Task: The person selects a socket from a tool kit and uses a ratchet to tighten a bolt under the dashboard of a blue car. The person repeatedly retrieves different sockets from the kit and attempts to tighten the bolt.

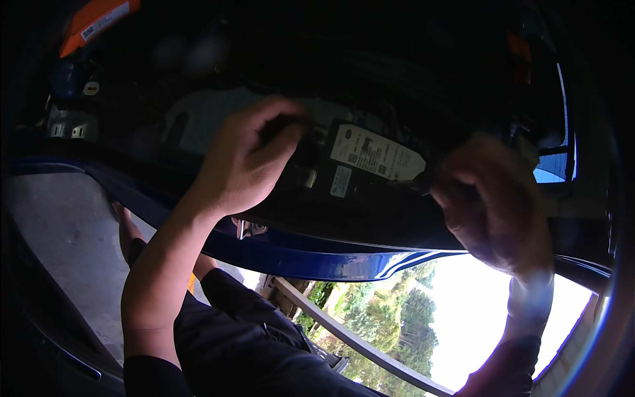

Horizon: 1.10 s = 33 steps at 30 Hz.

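A dark module carrying a white printed label (377, 155) and a smaller pale label (340, 182) lies between my hands in the shadowed interior of a blue vehicle. My left hand (254, 152) is left of it, thumb and fingers curled together; whatever they grip, if anything, is lost in the dark. At the module's right end, my right hand (493, 198) is closed and somewhat blurred. A dark tip (423, 185) sticks out from its fingers toward the label, but its kind cannot be made out.
In front runs a blue painted body edge (317, 258) with a metal latch (248, 228). An orange labelled part (99, 26) sits at the far left, above a metal bracket (71, 126). Another person's bare lower limb (127, 231) shows at left. Bright daylight and greenery lie beyond.
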Available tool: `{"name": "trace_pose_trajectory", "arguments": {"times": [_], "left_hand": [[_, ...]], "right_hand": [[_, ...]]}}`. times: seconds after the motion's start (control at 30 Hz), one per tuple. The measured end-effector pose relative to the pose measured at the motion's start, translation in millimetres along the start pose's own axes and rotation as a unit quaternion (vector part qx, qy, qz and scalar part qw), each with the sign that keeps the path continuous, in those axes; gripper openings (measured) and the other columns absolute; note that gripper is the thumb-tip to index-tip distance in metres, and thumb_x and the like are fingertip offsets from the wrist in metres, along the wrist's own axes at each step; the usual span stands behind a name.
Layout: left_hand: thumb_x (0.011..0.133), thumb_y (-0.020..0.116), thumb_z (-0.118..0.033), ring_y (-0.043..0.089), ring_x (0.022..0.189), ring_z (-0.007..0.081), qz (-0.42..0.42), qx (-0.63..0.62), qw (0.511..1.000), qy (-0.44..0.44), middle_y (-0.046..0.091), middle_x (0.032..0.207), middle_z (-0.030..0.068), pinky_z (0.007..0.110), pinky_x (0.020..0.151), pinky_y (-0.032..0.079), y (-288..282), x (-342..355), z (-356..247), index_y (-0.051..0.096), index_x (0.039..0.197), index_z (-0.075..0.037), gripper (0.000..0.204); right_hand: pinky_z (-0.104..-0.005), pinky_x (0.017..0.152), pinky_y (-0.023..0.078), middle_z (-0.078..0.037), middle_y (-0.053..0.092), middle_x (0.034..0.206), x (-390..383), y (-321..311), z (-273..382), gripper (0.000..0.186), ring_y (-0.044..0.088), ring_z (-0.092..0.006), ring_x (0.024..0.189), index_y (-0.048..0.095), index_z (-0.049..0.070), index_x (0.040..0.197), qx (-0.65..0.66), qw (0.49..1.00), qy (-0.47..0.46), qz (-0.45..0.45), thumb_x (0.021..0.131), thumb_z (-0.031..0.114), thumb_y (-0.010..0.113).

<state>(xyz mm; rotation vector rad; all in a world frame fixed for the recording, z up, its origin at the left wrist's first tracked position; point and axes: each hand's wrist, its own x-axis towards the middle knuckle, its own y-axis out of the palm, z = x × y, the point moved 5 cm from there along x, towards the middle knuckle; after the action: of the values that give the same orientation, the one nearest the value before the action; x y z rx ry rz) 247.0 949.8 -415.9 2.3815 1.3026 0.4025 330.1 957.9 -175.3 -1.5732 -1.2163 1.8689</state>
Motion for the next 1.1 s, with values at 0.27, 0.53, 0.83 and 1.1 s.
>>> {"name": "trace_pose_trajectory", "arguments": {"times": [0.27,0.53,0.83,1.1], "left_hand": [[0.092,0.069,-0.02,0.067,0.1,0.023,0.206,-0.057,0.962,0.168,0.068,0.11,0.0131,0.032,0.086,0.053,48.7,29.6,-68.0,0.061,0.126,-0.004,0.038],[0.095,0.065,-0.029,0.07,0.092,0.022,0.292,-0.09,0.946,0.112,0.071,0.106,0.0113,0.031,0.08,0.056,77.0,49.9,-65.0,0.068,0.115,-0.006,0.03],[0.082,0.081,-0.029,0.068,0.078,0.0241,0.191,0.053,0.972,0.129,0.069,0.088,0.0113,0.035,0.071,0.054,79.0,48.5,-73.9,0.066,0.103,-0.001,0.037],[0.077,0.084,-0.027,0.063,0.087,0.0275,0.13,0.067,0.974,0.174,0.064,0.091,0.012,0.04,0.079,0.052,94.4,45.9,-83.1,0.062,0.094,-0.003,0.037]], "right_hand": [[-0.0366,0.062,0.046,-0.009,0.058,0.085,5.5,-6.6,0.5,0.025,0.058,-0.0242,0.078,0.061,0.004,0.1,0.018,0.994,-0.099,0.037,0.078,0.001,0.072],[-0.0352,0.067,0.051,-0.012,0.063,0.09,10.0,-11.9,0.6,0.028,0.063,-0.025,0.078,0.062,0.003,0.114,-0.017,0.999,-0.031,0.021,0.092,0.02,0.067],[-0.0309,0.069,0.053,-0.011,0.066,0.095,-13.6,-15.3,-10.0,0.027,0.066,-0.0215,0.081,0.064,0.003,0.114,0.044,0.998,-0.003,-0.047,0.094,0.021,0.064],[-0.033,0.067,0.054,-0.015,0.068,0.09,-13.9,-16.4,-1.9,0.023,0.068,-0.0236,0.081,0.066,0.003,0.108,-0.1,0.986,0.128,0.04,0.093,0.02,0.065]]}}
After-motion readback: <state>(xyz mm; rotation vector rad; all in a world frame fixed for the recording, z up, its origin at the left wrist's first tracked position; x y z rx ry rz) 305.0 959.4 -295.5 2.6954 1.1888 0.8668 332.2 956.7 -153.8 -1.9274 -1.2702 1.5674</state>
